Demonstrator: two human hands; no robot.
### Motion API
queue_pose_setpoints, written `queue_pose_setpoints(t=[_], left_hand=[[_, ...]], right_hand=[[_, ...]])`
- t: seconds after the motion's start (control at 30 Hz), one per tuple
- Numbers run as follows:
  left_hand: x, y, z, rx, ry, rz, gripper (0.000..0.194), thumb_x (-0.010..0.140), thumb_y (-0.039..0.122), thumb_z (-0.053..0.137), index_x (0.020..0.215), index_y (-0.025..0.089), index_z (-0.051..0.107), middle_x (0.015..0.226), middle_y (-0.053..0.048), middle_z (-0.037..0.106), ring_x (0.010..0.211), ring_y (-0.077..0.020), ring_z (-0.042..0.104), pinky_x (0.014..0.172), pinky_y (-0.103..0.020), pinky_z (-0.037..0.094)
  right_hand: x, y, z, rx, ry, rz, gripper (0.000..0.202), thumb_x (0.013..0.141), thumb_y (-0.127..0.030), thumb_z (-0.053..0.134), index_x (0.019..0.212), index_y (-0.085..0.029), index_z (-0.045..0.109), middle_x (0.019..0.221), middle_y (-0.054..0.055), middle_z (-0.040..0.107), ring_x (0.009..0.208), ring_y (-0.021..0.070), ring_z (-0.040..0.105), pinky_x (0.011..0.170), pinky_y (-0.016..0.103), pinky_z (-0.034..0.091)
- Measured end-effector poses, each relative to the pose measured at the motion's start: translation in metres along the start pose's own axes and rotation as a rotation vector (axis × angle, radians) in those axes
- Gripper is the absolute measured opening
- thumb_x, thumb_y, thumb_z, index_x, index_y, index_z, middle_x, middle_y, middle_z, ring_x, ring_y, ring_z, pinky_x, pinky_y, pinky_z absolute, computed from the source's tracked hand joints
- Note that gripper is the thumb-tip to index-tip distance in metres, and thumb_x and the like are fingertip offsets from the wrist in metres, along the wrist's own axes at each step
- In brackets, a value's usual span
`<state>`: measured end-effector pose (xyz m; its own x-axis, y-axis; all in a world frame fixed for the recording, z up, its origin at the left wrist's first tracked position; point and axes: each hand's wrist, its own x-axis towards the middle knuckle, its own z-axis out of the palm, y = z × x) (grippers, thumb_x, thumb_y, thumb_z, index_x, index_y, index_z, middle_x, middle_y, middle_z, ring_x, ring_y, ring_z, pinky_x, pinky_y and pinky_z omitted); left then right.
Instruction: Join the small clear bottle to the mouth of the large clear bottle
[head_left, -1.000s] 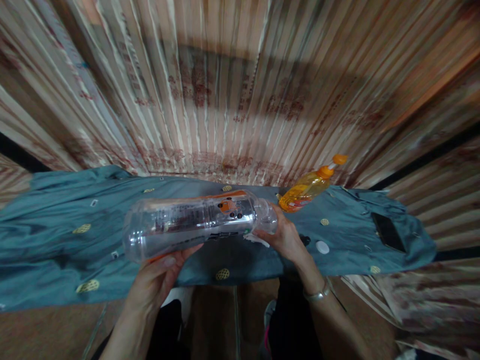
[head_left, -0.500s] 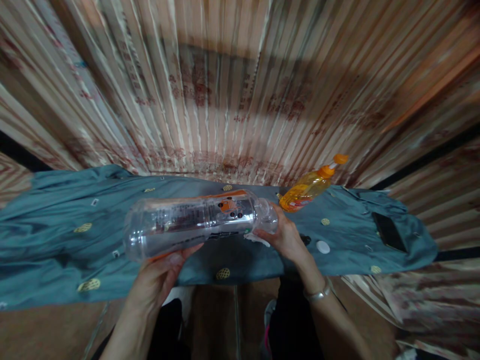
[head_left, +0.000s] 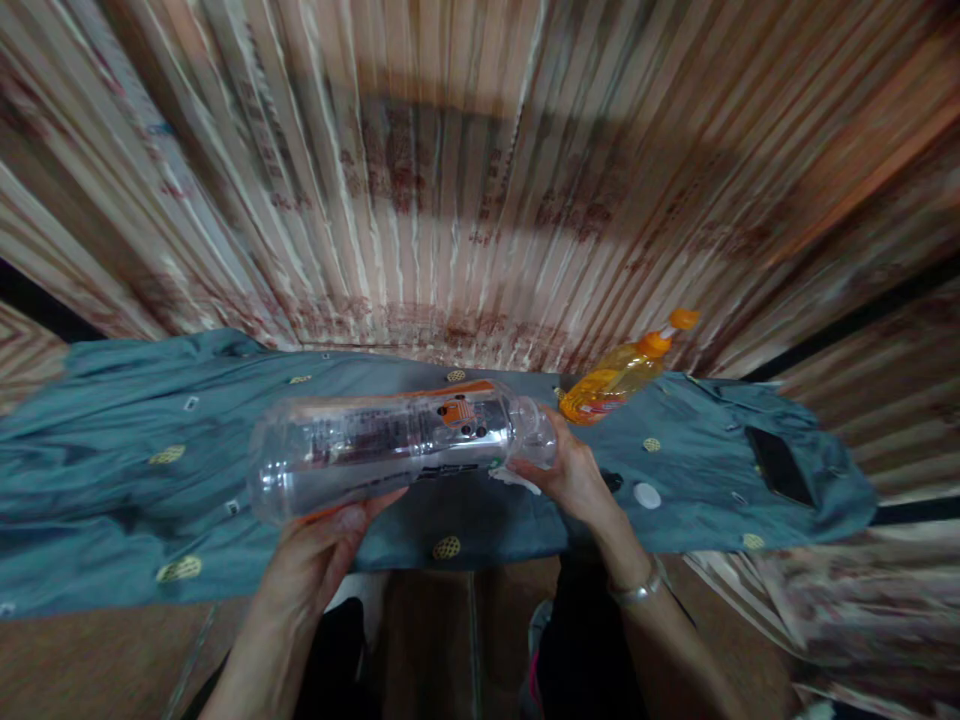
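Note:
A large clear plastic bottle (head_left: pixel 382 445) with an orange and black label lies sideways across both hands, its wide base to the left and its neck to the right. My left hand (head_left: pixel 322 550) holds it from below near the base. Around the neck, my right hand (head_left: pixel 566 470) has its thumb and fingers closed; a metal bracelet is on that wrist. Some white material (head_left: pixel 516 480) shows under the neck, too unclear to name. Behind my right hand stands a bottle of orange-yellow liquid (head_left: pixel 611 383) with an orange pump top.
A green patterned cloth (head_left: pixel 697 480) covers the narrow table. Right of my right hand lie a white round cap (head_left: pixel 646 495) and a small dark object (head_left: pixel 613 482). A black phone (head_left: pixel 778 465) is farther right. A pleated curtain (head_left: pixel 450 200) hangs behind the table.

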<state>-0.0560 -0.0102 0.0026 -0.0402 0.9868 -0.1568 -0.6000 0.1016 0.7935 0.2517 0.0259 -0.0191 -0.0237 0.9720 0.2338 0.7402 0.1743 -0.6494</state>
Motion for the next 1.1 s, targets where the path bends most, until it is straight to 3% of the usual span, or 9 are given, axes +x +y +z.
queue_pose_setpoints(t=[0.17,0.4,0.5,0.67,1.1], left_hand=[[0.0017,-0.0012,-0.0030,0.019,0.026,-0.017,0.039,0.052,0.016,0.097,0.089,0.020,0.084,0.098,-0.010,0.085,0.101,-0.0392,0.079,0.094,-0.055,0.066],[0.0014,-0.0019,-0.0007,0.011,0.019,0.005,0.039,0.054,0.017,0.097,0.090,0.022,0.084,0.092,-0.007,0.085,0.094,-0.0316,0.081,0.085,-0.041,0.070],[0.0012,-0.0016,0.0001,0.016,0.005,0.004,0.034,0.056,0.019,0.097,0.087,0.022,0.084,0.094,-0.007,0.085,0.094,-0.0320,0.081,0.088,-0.045,0.069],[0.0017,-0.0011,0.0005,-0.001,0.033,-0.014,0.044,0.052,0.015,0.097,0.094,0.020,0.084,0.096,-0.009,0.085,0.098,-0.0374,0.080,0.091,-0.052,0.068],[0.0011,-0.0006,-0.0020,0.046,0.016,0.010,0.050,0.056,0.018,0.096,0.104,0.025,0.083,0.099,-0.006,0.085,0.098,-0.0360,0.080,0.085,-0.047,0.070]], right_hand=[[-0.0005,0.0028,0.0001,-0.021,0.002,-0.021,0.081,0.077,-0.036,0.085,0.147,-0.020,0.048,0.142,0.015,0.069,0.125,0.0337,0.070,0.105,0.048,0.059],[-0.0002,0.0019,-0.0007,-0.017,0.004,-0.030,0.078,0.078,-0.035,0.082,0.147,-0.022,0.048,0.139,0.013,0.070,0.123,0.0332,0.071,0.105,0.048,0.059],[-0.0003,0.0022,-0.0004,-0.009,0.007,-0.042,0.076,0.079,-0.034,0.080,0.146,-0.020,0.048,0.138,0.014,0.071,0.122,0.0322,0.072,0.104,0.047,0.059],[-0.0008,0.0030,0.0003,-0.003,0.020,-0.055,0.073,0.081,-0.032,0.079,0.146,-0.023,0.048,0.136,0.012,0.072,0.121,0.0306,0.073,0.103,0.045,0.060],[-0.0006,0.0033,0.0017,-0.031,0.028,-0.064,0.071,0.081,-0.032,0.078,0.145,-0.022,0.049,0.139,0.013,0.070,0.122,0.0314,0.072,0.103,0.045,0.060]])
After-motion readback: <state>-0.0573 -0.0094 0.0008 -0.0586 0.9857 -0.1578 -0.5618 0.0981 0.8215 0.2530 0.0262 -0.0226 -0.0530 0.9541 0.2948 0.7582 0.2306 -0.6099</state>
